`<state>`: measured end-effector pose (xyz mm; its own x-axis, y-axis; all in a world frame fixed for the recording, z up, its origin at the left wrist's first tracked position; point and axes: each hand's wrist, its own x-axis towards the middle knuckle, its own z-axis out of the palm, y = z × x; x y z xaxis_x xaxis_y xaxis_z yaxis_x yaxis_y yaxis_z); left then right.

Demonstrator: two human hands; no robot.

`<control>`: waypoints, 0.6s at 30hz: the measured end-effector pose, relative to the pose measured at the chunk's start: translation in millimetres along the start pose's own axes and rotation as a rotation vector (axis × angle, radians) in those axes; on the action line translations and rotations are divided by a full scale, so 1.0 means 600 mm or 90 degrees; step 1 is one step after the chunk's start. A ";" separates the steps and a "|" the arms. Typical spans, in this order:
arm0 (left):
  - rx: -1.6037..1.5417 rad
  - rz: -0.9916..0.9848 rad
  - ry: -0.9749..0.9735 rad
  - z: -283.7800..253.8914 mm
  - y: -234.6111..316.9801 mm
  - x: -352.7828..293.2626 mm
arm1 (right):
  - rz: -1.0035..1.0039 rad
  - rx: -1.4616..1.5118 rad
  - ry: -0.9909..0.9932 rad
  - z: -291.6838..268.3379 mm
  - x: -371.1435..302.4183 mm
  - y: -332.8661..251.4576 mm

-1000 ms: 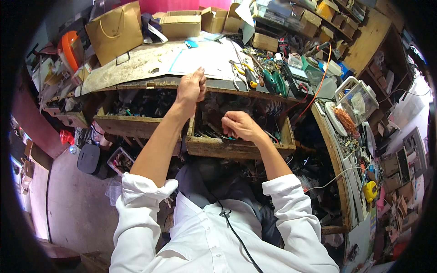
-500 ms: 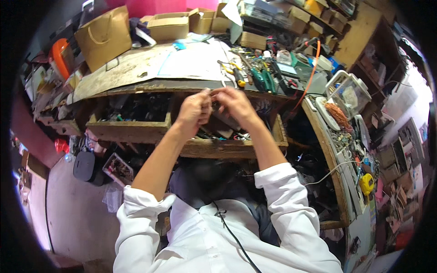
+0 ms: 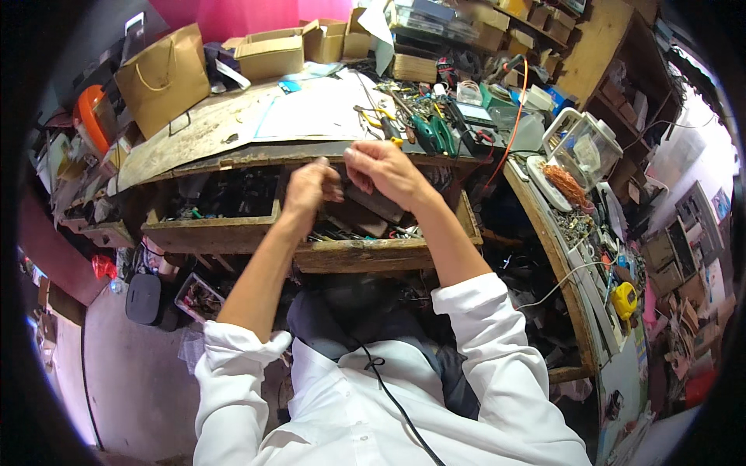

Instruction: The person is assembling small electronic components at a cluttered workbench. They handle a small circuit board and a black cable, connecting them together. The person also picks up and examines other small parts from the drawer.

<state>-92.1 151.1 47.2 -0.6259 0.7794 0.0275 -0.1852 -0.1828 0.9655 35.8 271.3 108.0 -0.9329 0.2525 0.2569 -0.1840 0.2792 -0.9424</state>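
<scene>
My left hand (image 3: 312, 191) hovers over an open wooden drawer (image 3: 357, 253), its fingers curled and thumb raised. Close beside it, my right hand (image 3: 382, 171) is closed too, thumb pressed against the bent fingers. A small gap separates the two hands. Whatever they pinch, if anything, is too small or hidden to make out. Below them in the drawer lie a dark flat piece (image 3: 356, 218) and several small tools and parts. Just beyond the hands, white paper (image 3: 311, 115) covers part of the workbench, with yellow-handled pliers (image 3: 379, 119) at its right edge.
Green-handled pliers (image 3: 434, 133) and other tools crowd the bench at right. A second drawer (image 3: 210, 234) stands open at left. A side bench (image 3: 556, 291) holds a clear plastic container (image 3: 587, 149), copper-coloured wire (image 3: 566, 186) and a yellow tape measure (image 3: 624, 300). Cardboard boxes (image 3: 269, 56) line the back.
My hands, touching at the fingertips before, have come apart, the left one going left and slightly down. The whole view has shifted a little.
</scene>
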 end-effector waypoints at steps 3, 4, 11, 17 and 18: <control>-0.156 -0.090 -0.109 0.043 0.004 -0.043 | -0.031 0.014 0.051 -0.013 0.027 -0.006; -0.191 -0.127 -0.134 0.047 0.012 -0.052 | -0.033 0.023 0.081 -0.021 0.031 0.003; -0.252 -0.016 -0.155 0.021 0.069 -0.017 | 0.145 0.134 0.007 -0.016 -0.037 0.101; -0.223 0.095 -0.066 -0.012 0.108 0.014 | 0.190 -0.093 -0.164 0.026 -0.059 0.077; -0.157 0.091 -0.036 -0.019 0.100 0.015 | 0.200 -0.049 -0.149 0.024 -0.057 0.062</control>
<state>-117.3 140.3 102.5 -0.6176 0.7657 0.1796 -0.2812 -0.4283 0.8588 56.4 259.8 60.8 -0.9871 0.1212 -0.1047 0.1363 0.2928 -0.9464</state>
